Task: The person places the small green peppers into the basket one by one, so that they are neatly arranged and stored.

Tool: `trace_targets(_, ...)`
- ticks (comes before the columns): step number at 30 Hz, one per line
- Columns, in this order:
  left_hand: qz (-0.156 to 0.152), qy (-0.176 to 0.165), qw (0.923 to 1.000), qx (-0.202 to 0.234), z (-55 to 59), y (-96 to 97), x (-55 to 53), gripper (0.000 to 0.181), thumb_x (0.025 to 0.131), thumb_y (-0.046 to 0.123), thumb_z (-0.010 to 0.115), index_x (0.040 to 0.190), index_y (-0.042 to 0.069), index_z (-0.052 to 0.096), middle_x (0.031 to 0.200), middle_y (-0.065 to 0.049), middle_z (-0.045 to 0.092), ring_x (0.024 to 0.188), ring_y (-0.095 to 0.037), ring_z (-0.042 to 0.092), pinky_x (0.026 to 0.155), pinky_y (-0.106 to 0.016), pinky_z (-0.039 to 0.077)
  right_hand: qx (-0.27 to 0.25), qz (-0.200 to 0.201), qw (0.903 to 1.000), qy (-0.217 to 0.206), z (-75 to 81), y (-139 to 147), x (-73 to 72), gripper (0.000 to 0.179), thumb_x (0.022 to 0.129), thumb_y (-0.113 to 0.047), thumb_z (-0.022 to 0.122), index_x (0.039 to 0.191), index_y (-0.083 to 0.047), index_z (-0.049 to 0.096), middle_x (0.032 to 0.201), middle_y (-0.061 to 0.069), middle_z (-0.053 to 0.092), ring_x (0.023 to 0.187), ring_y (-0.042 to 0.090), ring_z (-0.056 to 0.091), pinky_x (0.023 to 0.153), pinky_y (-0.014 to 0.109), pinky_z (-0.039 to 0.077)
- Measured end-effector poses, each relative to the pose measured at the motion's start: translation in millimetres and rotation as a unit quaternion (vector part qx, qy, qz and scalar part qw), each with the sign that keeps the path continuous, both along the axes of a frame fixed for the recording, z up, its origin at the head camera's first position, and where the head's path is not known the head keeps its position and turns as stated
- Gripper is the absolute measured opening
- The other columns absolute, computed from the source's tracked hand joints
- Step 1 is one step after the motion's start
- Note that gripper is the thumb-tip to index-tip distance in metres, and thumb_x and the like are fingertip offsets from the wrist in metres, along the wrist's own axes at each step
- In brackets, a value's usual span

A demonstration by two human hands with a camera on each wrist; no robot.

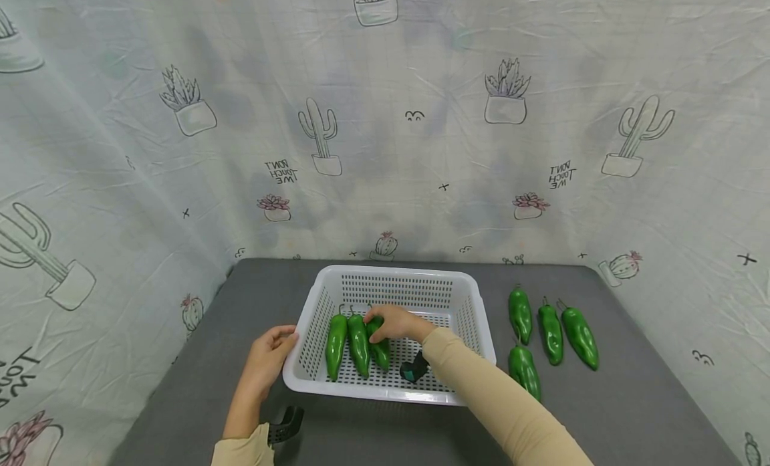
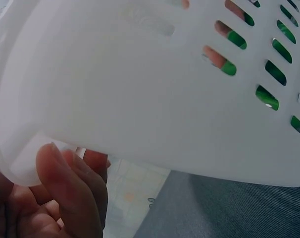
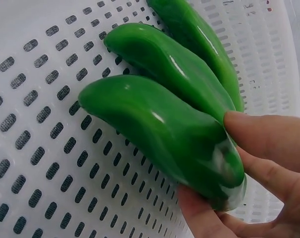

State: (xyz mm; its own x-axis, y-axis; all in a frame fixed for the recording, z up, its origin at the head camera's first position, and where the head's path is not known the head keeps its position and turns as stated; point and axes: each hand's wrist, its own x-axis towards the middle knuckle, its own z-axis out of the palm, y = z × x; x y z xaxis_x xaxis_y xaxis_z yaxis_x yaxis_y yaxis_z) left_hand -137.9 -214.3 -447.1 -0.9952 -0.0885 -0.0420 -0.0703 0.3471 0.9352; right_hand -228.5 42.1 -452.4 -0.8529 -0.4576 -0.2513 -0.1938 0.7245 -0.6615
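A white plastic basket (image 1: 385,391) with slotted walls stands on the dark grey table. Three glossy green chili peppers lie side by side in its left half: a left one (image 1: 336,346), a middle one (image 1: 358,345) and a right one (image 1: 379,354). My right hand (image 1: 394,322) reaches over the basket and grips the right pepper near its stem end. In the right wrist view, thumb and fingers are on either side of that pepper (image 3: 155,119). My left hand (image 1: 269,356) holds the basket's left rim, fingers curled at its edge (image 2: 21,168).
Several more green peppers (image 1: 579,337) lie on the table (image 1: 637,412) to the right of the basket, one of them (image 1: 525,371) nearer the front. A pale curtain (image 1: 415,152) printed with cacti hangs behind and at the sides. A black wrist device (image 1: 415,368) sits below my right wrist.
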Motion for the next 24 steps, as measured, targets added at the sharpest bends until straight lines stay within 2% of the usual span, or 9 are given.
trace_targets(5,-0.001,0.000,1.0000,0.002,-0.2,-0.5,-0.3,0.035,0.098,0.017,0.052,0.127,-0.004,0.052,0.116,-0.027,0.061,0.093,-0.027,0.065,0.071,-0.034,0.052,-0.004,-0.004,0.9999,-0.014,0.4,0.1,0.1,0.047,0.079,-0.017,0.076,0.123,-0.016,0.062,0.143,0.010,0.046,0.134,0.030,0.039,0.107,0.049,0.032)
trace_targets(13,0.000,-0.001,1.0000,-0.002,-1.3,-1.0,-0.9,0.036,0.098,0.018,0.053,0.127,-0.004,0.052,0.115,-0.027,0.062,0.092,-0.026,0.065,0.071,-0.034,0.052,-0.011,-0.001,0.9994,-0.033,0.6,1.1,1.8,0.055,0.079,-0.019,0.077,0.130,-0.018,0.057,0.148,0.009,0.039,0.137,0.031,0.034,0.108,0.051,0.031)
trace_targets(24,0.001,0.001,1.0000,0.002,-2.0,-1.4,-1.4,0.035,0.098,0.017,0.053,0.126,-0.004,0.052,0.114,-0.027,0.062,0.092,-0.026,0.065,0.071,-0.033,0.052,-0.019,-0.002,0.9994,-0.027,1.4,1.7,-1.0,0.061,0.080,-0.023,0.075,0.136,-0.018,0.051,0.147,0.009,0.041,0.136,0.032,0.036,0.107,0.053,0.030)
